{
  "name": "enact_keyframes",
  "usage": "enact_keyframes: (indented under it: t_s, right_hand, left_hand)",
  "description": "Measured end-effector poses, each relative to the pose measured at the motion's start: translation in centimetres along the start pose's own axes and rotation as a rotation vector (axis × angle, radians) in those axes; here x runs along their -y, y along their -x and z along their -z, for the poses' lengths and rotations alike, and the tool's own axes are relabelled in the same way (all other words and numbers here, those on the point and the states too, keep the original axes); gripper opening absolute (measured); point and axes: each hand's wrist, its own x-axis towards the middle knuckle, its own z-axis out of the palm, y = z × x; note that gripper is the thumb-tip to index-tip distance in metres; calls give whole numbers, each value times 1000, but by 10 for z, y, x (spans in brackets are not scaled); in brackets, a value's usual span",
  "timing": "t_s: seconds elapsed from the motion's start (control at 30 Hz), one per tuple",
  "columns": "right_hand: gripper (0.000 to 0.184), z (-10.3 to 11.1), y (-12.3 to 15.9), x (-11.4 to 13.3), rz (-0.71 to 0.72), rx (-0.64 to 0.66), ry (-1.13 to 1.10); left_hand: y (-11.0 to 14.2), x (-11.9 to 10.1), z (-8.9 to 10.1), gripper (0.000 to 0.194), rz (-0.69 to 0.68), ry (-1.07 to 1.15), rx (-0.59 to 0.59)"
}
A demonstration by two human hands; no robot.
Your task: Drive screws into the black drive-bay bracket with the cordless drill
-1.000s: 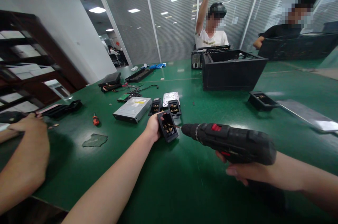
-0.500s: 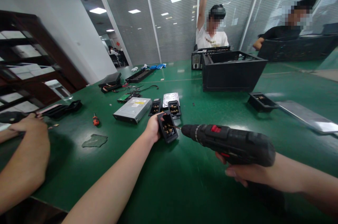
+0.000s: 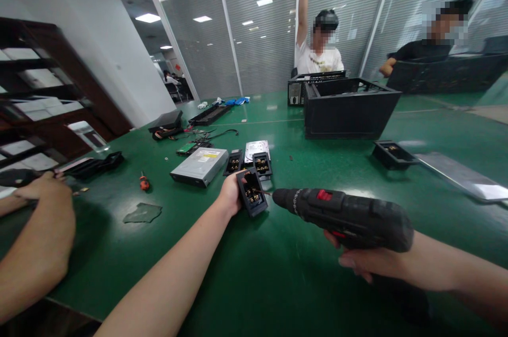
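My left hand [image 3: 229, 192] is closed on a small black bracket [image 3: 251, 192] with brass fittings, tilted up on the green table [image 3: 254, 273]. My right hand [image 3: 365, 260] grips a black cordless drill [image 3: 349, 215] with a red switch. The drill's bit points left and its tip is inside the bracket. Two more black brackets [image 3: 248, 163] lie just behind, next to a silver hard drive [image 3: 256, 147] and a grey optical drive [image 3: 199, 165].
A black computer case [image 3: 349, 109] stands at the back. A small orange screwdriver [image 3: 143, 182] and a plastic scrap [image 3: 143, 213] lie at the left. Another person's arm [image 3: 35, 236] rests at the left edge. Two people sit across the table; one holds an arm straight up.
My hands, the bracket and the drill stay where they were. The person in white across the table has raised an arm higher.
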Motion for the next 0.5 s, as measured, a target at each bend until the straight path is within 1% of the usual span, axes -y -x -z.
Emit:
enact_keyframes:
  t_s: [0.23,0.5]
  right_hand:
    - [27,1,0,1,-4,-2,17]
    - [28,1,1,-4,13,0,16]
  left_hand:
    - [4,-2,-4,16,17,-4,1]
    - [-3,1,2,17,2,5,10]
